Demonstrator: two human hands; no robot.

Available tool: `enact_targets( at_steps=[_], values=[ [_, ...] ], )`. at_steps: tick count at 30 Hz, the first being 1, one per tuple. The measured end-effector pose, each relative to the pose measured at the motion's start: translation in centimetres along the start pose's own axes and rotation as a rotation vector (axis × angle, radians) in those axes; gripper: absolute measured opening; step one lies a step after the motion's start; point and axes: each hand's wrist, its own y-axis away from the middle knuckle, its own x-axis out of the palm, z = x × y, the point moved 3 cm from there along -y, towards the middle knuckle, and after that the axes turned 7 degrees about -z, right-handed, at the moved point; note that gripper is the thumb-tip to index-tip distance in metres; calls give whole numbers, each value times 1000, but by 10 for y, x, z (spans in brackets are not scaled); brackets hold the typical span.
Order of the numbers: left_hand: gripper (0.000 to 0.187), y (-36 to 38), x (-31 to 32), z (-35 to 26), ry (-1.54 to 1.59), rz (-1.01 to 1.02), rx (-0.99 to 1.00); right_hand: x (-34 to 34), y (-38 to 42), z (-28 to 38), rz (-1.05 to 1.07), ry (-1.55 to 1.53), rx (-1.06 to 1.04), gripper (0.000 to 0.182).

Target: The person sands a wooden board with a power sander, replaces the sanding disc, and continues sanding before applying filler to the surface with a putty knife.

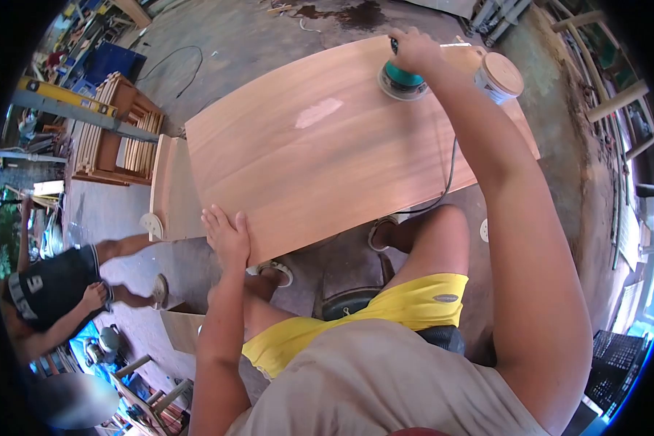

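1 sander point(403, 78), under R hand point(416, 52), on brd point(298, 160)

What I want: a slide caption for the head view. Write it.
The right hand holds a green sander on a broad wooden panel while the left hand rests near one corner.

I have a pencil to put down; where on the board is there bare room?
The board is bare between the left hand and pale patch, and between that patch and the sander. Around its right end it's crowded: right hand, tub, cord.
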Motion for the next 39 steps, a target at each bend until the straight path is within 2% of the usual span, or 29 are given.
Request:
enact_targets(
  at_steps=[1,3,13,15,21,25,27,31,39],
  values=[
    [81,0,0,-1,-2,-4,10,-2,4,12,-2,-2,-7,58],
    [81,0,1,0,5,-10,13,-6,12,41,-2,19,-154,56],
    [80,0,-5,-4,19,8,11,-6,42,186,8,-121,-306,51],
    [80,1,-7,-5,25,9,4,-7,45,206,52,-139,-313,49],
    [80,0,-6,-2,56,-1,2,1,50,242,2,-182,-391,50],
    [80,1,-6,-1,70,-4,17,-2,47,227,29,-194,-383,50],
    [80,1,-7,-2,70,2,6,-4,43,211,16,-157,-291,43],
    [80,0,-6,-1,49,5,11,0,30,167,-6,-143,-220,43],
    [79,-1,-2,0,48,-18,8,0,8,76,-6,-21,-23,54]
  ],
)
